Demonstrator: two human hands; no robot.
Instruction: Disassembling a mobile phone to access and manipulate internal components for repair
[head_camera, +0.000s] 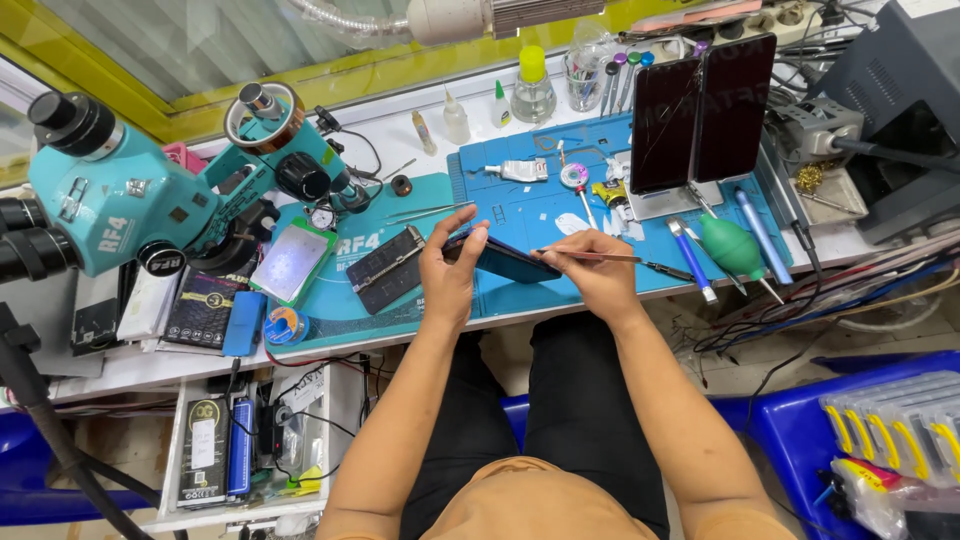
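The left hand (452, 268) grips a dark phone (505, 260) tilted over the blue mat's (520, 215) front edge; the right hand (592, 268) pinches a thin tool (600, 257) against it. A slip could gouge the phone or drop it off the mat.

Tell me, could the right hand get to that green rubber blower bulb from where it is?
Probably yes: the green blower bulb lies just beyond the right hand with nothing between, though that hand holds a thin tool.
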